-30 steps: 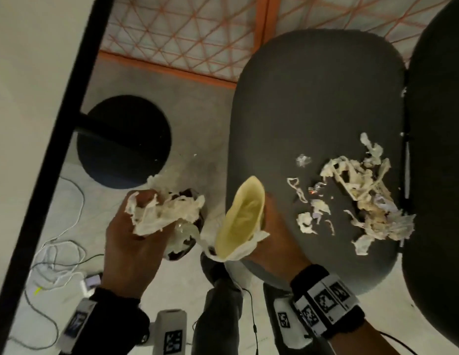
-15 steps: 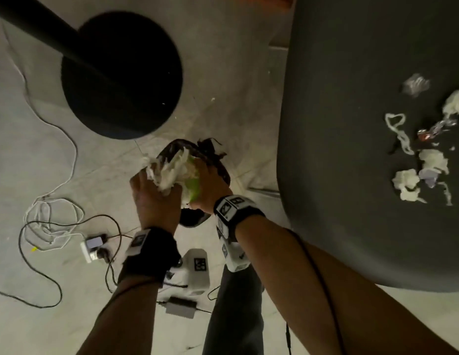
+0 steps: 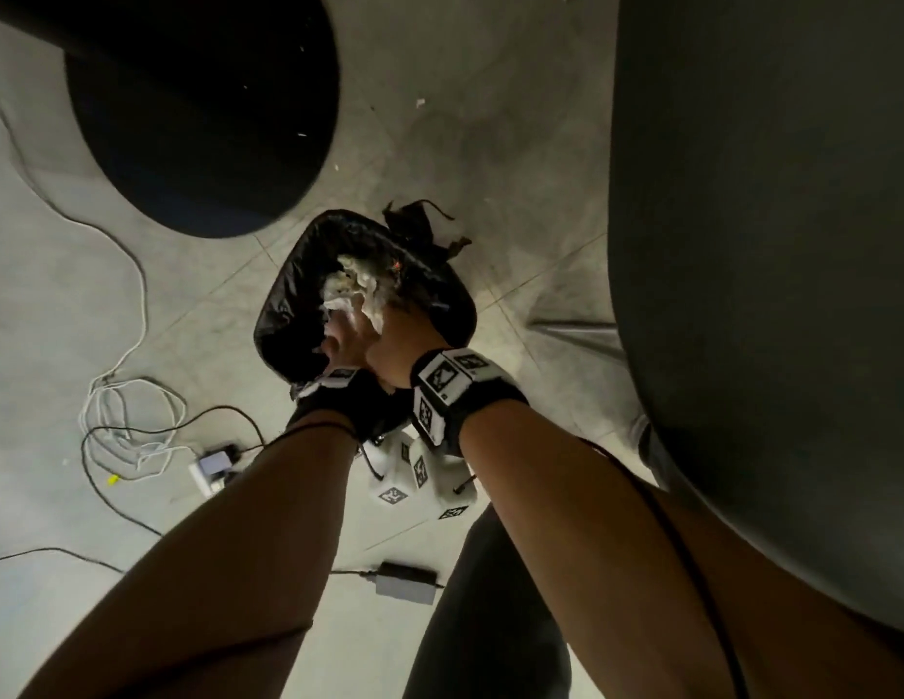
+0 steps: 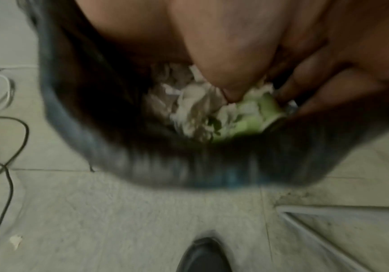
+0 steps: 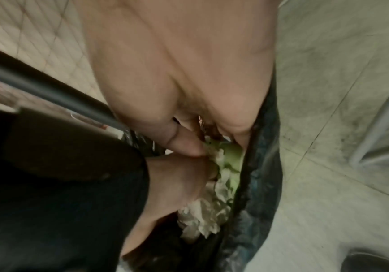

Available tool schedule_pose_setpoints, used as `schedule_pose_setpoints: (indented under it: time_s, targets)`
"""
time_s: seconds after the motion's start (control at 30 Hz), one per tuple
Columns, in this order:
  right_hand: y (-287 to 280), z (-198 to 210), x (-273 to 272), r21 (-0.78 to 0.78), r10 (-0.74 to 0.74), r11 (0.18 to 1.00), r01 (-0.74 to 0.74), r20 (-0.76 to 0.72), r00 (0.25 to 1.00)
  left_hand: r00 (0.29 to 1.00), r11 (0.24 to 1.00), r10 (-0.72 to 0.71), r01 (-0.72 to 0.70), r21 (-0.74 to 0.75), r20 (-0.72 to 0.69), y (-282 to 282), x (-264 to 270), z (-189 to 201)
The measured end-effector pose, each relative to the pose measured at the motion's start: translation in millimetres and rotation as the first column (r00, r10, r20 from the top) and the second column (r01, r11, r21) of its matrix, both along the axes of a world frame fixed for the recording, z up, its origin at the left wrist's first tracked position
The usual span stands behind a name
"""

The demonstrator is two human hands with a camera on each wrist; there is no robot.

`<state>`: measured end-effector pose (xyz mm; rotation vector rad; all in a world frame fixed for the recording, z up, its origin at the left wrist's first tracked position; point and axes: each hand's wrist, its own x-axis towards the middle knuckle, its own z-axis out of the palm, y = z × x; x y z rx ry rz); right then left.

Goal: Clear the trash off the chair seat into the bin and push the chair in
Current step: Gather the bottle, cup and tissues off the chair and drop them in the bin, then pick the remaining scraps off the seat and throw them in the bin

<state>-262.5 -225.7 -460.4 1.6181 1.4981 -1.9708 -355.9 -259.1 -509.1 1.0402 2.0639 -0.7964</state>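
Two hands: I see left hand (image 3: 339, 345) and right hand (image 3: 397, 345) together inside the bin (image 3: 288, 305) mouth
Grasp: both clutch crumpled trash (image 3: 351, 290)
Chair seat (image 3: 768, 295): right of bin

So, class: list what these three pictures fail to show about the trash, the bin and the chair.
- Chair seat, head view: cut off by the edge, so leftover trash is unknown.
- Bin depth: hidden by both hands and trash.
- Left hand, right hand grip: wrist views blurred, fingers buried in trash.
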Motion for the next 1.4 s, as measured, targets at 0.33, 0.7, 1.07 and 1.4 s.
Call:
schedule_pose_setpoints:
  time_s: [0.33,0.7,1.07,1.4]
  targets:
    - [-21.7,144.7,104.6,-0.022,-0.14,0.99,0.139,-0.066,0.988,0.951,0.994,0.077,-0.098,0.057,0.299,23.2,-1.3,142.8]
    - [7.8,332.4,292.3,0.08,-0.522,0.83,0.553,-0.242,0.818,0.748,0.835,-0.137,-0.265,0.482,0.649,99.8,165.1,353.9]
    - [112.4,310.7,447.3,0.63,-0.777,0.495,0.599,0.011,0.63,0.573,0.741,-0.612,0.173,0.649,0.545,283.8,408.4,349.7]
    - [77.4,273.5,472.3,0.398,-0.541,0.828,0.394,0.387,0.747,0.419,0.52,-0.854,0.7,0.49,0.307,309.4,508.2,295.4]
